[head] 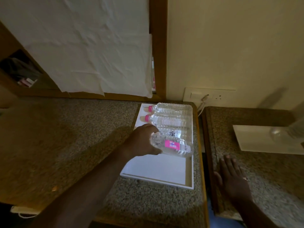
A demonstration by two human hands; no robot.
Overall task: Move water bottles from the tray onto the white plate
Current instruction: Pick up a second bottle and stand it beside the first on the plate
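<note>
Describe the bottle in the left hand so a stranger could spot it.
Find the white tray on the left granite counter. Among its clear bottles, the held bottle lies nearest you, gripped by the left hand. It alone shows a pink label.

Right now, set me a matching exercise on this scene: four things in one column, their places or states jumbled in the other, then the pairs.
Things:
1. left hand
2. right hand
3. white tray
4. white plate

States:
A. flat and open on the right counter
B. on the right counter, far side
C. gripping a pink-labelled bottle
D. on the left counter, with bottles lying at its far end

Pairs: 1-C, 2-A, 3-D, 4-B
</note>
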